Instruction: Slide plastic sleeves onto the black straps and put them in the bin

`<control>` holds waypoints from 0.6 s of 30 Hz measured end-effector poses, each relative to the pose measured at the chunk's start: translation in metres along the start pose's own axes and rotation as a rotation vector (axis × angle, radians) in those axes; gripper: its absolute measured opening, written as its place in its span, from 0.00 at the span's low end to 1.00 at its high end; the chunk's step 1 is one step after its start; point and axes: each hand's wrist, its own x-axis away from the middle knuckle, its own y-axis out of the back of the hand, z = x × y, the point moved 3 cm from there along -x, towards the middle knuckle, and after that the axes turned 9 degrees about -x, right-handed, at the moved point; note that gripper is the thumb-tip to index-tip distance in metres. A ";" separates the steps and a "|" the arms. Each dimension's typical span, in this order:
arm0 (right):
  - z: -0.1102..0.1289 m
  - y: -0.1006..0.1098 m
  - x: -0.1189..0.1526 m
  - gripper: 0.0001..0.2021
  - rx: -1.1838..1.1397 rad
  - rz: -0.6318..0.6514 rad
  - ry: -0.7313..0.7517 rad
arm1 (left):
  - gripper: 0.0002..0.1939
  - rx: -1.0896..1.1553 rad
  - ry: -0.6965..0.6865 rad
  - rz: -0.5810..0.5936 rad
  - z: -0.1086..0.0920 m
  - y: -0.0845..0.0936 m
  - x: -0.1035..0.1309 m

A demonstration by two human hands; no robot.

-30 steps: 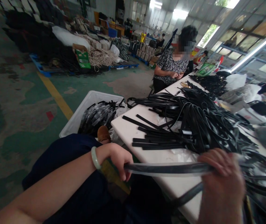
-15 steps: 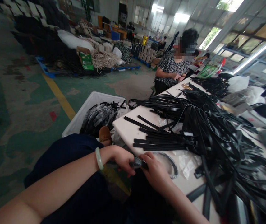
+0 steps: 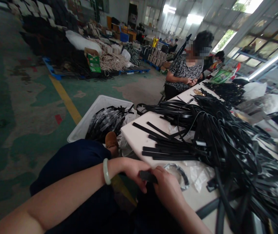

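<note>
Just off the table's near edge, my left hand (image 3: 136, 171) and my right hand (image 3: 167, 184) are close together over my lap. Both have their fingers closed on a short black strap piece (image 3: 148, 176) between them. A pale bracelet circles my left wrist. Right beside my right hand, a ring of tape or banding (image 3: 181, 175) lies on the white table (image 3: 135, 133). Several flat black straps (image 3: 163, 151) lie side by side beyond it, their ends towards me, by a large tangle of black straps (image 3: 214, 136).
A white bin (image 3: 80, 125) of black pieces in clear wrapping stands on the floor beyond my knee. Across the table corner sits a person (image 3: 185, 73) with both hands together. Clear plastic (image 3: 198, 174) lies near my right forearm. Pallets with piled goods stand farther back.
My hands have come closer together and turned, and a black end of the piece now shows between them where a grey, shiny part showed before. The view has shifted slightly.
</note>
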 end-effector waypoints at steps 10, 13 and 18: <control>0.006 0.011 -0.003 0.41 0.167 -0.070 0.160 | 0.26 0.187 0.280 -0.224 0.000 0.017 0.025; 0.026 -0.007 -0.022 0.39 0.208 -0.027 0.101 | 0.34 0.448 0.252 -0.180 -0.002 0.005 0.020; 0.031 -0.008 -0.036 0.21 0.411 -0.015 0.111 | 0.21 0.490 0.164 -0.109 0.002 0.005 0.026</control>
